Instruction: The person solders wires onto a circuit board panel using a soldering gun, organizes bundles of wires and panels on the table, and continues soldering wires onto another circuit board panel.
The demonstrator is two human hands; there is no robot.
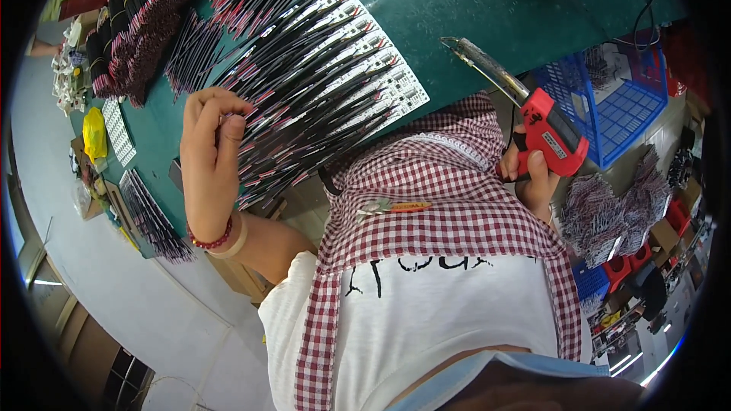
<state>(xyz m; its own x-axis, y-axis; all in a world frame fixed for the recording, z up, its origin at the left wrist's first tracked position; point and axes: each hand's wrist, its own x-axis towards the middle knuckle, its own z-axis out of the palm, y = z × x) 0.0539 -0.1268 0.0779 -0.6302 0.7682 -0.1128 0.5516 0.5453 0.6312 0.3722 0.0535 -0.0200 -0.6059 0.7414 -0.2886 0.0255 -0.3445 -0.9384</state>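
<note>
- My left fingers [229,143] curl by the ends of black wires [293,80]; I cannot tell whether they pinch one.
- My right fingers [538,165] grip a red soldering gun [554,133].
- The wires lie across white circuit boards [409,90] on the green worktop [457,0].

The view comes from a wide fisheye camera worn on the person's head, the left of a pair, and looks steeply down. The white shirt [449,312] is very near, at the bottom; the left hand [207,141] and right hand [537,179] lie farther out, with the table [457,0] beyond. Straight edges bend toward the dark, round rim.
</note>
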